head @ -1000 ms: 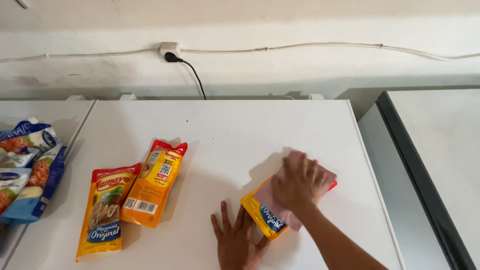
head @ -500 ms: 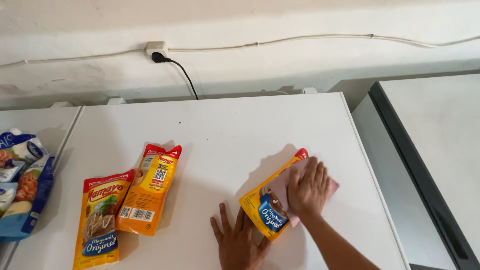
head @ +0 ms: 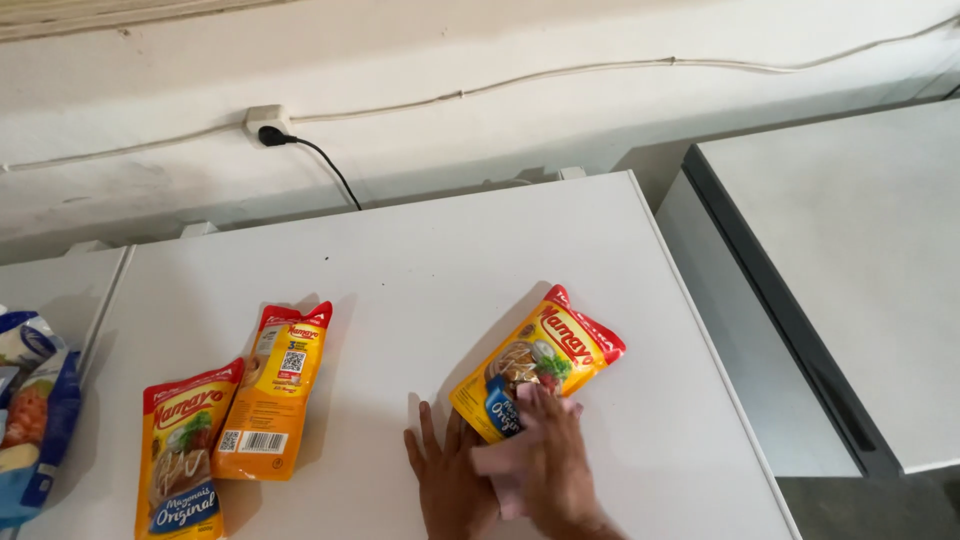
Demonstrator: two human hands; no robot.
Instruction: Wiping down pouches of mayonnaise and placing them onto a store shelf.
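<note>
Currently mid-wipe, by the look of it. Right hand (head: 555,465) low in the head view, fingers together, clamped down on a pink cloth (head: 497,462) and pressing it onto the near end of a yellow-and-red pouch (head: 548,352). Left hand (head: 448,487) just beside it, flat on the white top (head: 420,250), fingers spread, holding nothing, fingertips at the pouch's near corner.

Pouch lying face up and slantwise on the right half of the white top, red end pointing away toward the far right edge, blue end under the cloth. Far two-thirds of the pouch uncovered; no way to tell from here whether clean or dusty.

Well apart to the left: two more pouches of the same sort, tall front-up pouch (head: 180,455) and back-up pouch (head: 272,395), overlapping at one edge, neither touched by a hand. Blue packets (head: 35,420) at the far left edge on the neighbouring surface.

Judgement on progress: one pouch under the cloth, near end only; the left pair either finished or waiting, not decidable from the surfaces. Reckoned somewhere in the middle, not near the end.

Behind: wall socket (head: 266,120) with black plug, cable dropping behind the top. Second white unit (head: 850,260) at right, across a gap
</note>
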